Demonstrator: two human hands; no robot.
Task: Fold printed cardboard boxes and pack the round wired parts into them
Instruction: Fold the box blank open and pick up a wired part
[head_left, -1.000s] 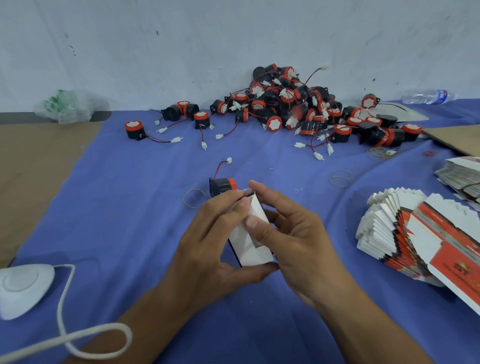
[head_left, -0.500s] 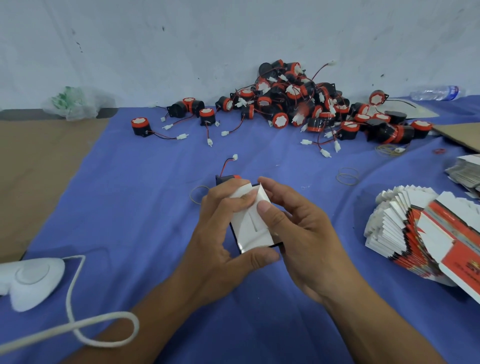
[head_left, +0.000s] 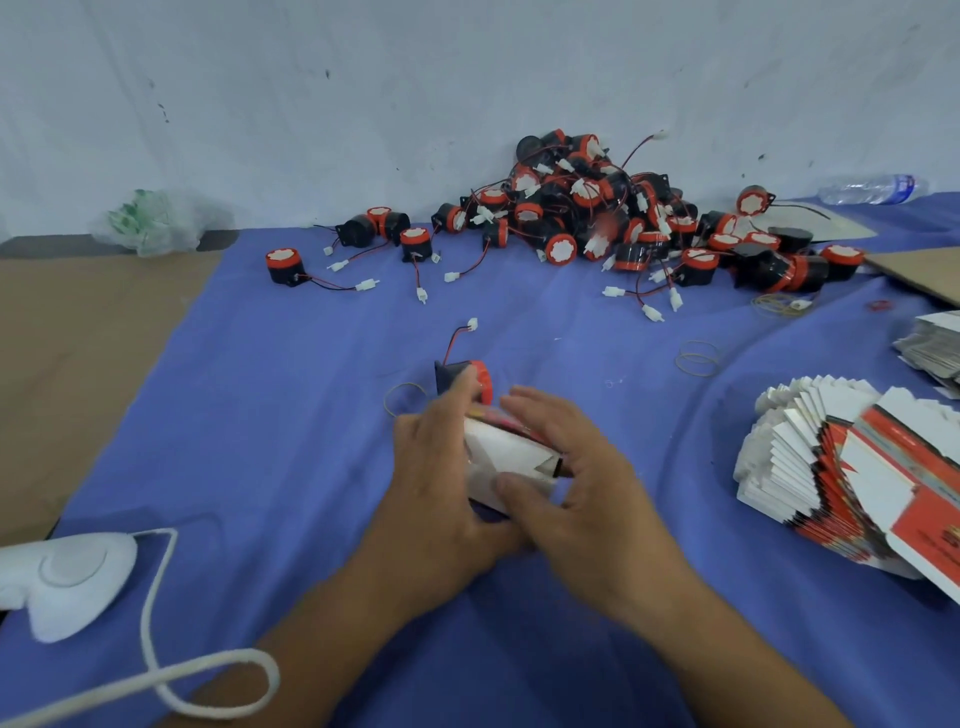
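A small white cardboard box (head_left: 506, 451) with red print lies on its side in the middle of the blue cloth, held between both hands. My left hand (head_left: 441, 483) grips its left side and underside, thumb across the near face. My right hand (head_left: 576, 483) curls over its right end, where a flap stands open. Just beyond the box sits a black round part with a red rim (head_left: 470, 376); its red wire ends in a white plug (head_left: 471, 325). A big pile of the same wired parts (head_left: 597, 218) lies against the wall.
A fanned stack of flat printed boxes (head_left: 841, 467) lies at the right. A white device with a thick cord (head_left: 67, 577) sits at the lower left. Rubber bands (head_left: 698, 357) lie on the cloth. A plastic bag (head_left: 150, 223) and a water bottle (head_left: 872, 188) lie by the wall.
The box has turned from upright with its white face toward me to lying on its side. My right hand slid over to its right end; the left moved underneath.
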